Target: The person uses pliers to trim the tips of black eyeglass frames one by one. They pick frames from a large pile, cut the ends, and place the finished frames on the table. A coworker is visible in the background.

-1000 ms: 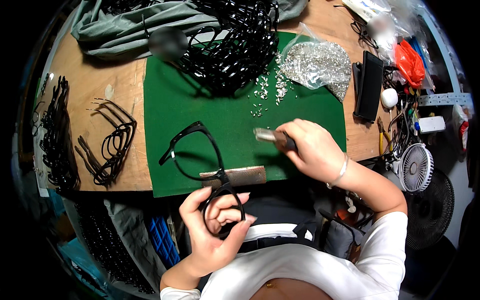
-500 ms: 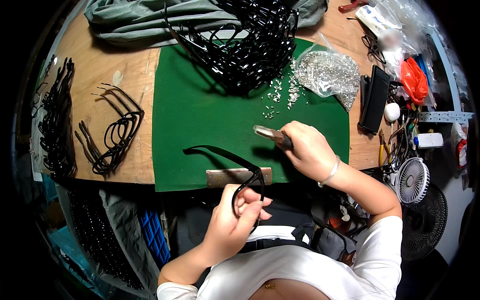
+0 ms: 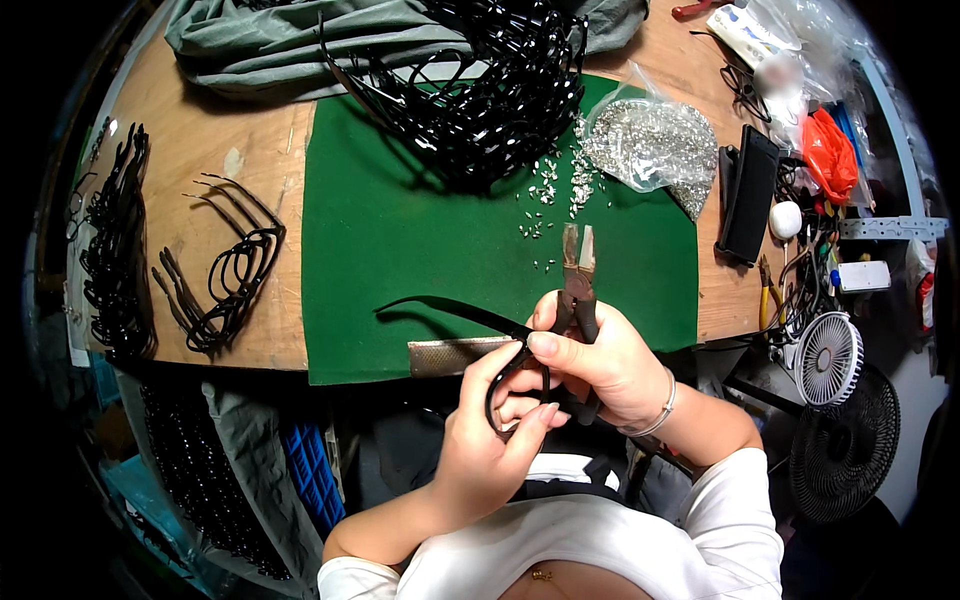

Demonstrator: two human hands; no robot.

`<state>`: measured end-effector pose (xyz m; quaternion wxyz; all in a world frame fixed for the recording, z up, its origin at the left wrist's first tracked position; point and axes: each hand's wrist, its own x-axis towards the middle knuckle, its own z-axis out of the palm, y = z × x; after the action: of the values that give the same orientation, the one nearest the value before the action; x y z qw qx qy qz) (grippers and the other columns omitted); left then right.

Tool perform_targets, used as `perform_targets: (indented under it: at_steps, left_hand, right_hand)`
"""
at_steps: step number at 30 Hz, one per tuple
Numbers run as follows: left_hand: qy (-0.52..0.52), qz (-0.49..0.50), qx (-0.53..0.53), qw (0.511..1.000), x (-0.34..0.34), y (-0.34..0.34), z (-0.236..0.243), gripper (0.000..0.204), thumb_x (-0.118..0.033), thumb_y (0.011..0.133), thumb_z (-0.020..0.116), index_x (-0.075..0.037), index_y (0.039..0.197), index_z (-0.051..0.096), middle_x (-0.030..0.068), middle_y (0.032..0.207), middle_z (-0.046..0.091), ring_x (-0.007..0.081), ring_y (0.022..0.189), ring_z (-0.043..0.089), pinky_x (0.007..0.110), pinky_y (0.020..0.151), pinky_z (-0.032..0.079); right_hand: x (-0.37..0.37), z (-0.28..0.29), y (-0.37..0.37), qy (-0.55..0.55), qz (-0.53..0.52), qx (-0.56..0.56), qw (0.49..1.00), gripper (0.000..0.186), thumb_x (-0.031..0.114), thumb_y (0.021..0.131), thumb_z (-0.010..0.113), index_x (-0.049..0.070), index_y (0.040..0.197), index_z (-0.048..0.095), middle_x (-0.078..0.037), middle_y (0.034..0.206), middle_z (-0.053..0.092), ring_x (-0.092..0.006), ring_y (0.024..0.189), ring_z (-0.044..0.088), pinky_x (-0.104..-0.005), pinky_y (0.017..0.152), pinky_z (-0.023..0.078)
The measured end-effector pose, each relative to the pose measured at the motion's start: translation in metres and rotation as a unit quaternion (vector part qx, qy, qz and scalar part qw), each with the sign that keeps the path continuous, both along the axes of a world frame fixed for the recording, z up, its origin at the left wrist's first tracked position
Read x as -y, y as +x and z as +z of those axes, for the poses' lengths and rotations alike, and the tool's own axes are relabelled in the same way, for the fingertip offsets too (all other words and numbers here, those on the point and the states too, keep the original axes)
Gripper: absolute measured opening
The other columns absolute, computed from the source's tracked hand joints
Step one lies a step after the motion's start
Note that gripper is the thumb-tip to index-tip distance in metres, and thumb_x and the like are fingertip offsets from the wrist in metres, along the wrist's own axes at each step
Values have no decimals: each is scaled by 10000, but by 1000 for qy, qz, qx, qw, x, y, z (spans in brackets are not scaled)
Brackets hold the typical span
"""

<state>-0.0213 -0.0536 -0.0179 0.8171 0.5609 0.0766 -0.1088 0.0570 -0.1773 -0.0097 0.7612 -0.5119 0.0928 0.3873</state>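
Observation:
My left hand (image 3: 470, 445) is closed round the rim of a black eyeglass frame (image 3: 455, 309), whose one temple stretches out to the left above the green mat (image 3: 380, 235). In my right hand (image 3: 625, 380) is a pair of dark-handled pliers (image 3: 578, 280), jaws pointing away from me and slightly parted. The thumb and forefinger of that same hand meet the frame at its hinge corner. Whatever they pinch there is too small to make out. Under the temple, at the mat's near edge, lies a perforated metal strip (image 3: 455, 357).
A big heap of black eyeglass frames (image 3: 470, 130) sits at the mat's far side. Beside it are a clear bag of small silvery pieces (image 3: 650, 145) and loose ones (image 3: 580, 185). More frames (image 3: 240, 275) stand at left. A phone (image 3: 755, 190) and white fan (image 3: 829, 358) are at right.
My right hand has come in toward the left hand and now touches the frame. The pliers have swung from pointing left to pointing away from me. The frame has shifted slightly right.

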Motion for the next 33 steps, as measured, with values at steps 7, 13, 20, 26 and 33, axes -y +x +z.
perform_targets:
  at_steps: [7,13,20,26,33]
  left_hand:
    - [-134,-33,-86,987,-23,-1,21,514,118,758,492,-6,1202,265,192,968,541,195,727,602,278,675,506]
    - [-153,-97,-120,976,-44,-4,28,433,71,817,445,5,1213,281,173,1025,524,158,753,584,260,681,476]
    - [-165,-102,-96,976,-44,-5,25,401,91,808,443,27,1184,321,167,1030,529,160,743,582,257,665,472]
    - [-144,-107,-123,976,-40,-6,28,391,100,800,451,24,1167,338,155,1021,523,163,739,584,259,671,474]
    - [-154,-83,-125,977,-34,-7,30,403,107,792,459,15,1168,348,164,1034,506,176,744,588,278,680,480]
  right_hand:
    - [7,27,9,37,99,-23,994,203,177,817,580,31,911,475,-10,749,522,-65,644,515,-196,588,419]
    - [36,36,19,-180,382,227,878,333,286,790,593,-23,895,525,-148,816,586,-213,776,579,-300,704,443]
    - [29,41,26,-163,454,288,828,360,316,780,605,-19,873,514,-147,789,574,-257,730,576,-323,626,446]
    - [24,47,28,-256,480,339,768,378,355,746,631,-4,753,513,-157,665,552,-318,617,562,-359,530,432]
    - [23,49,27,-308,489,343,741,420,338,740,615,-70,804,540,-214,695,582,-359,659,581,-400,602,460]
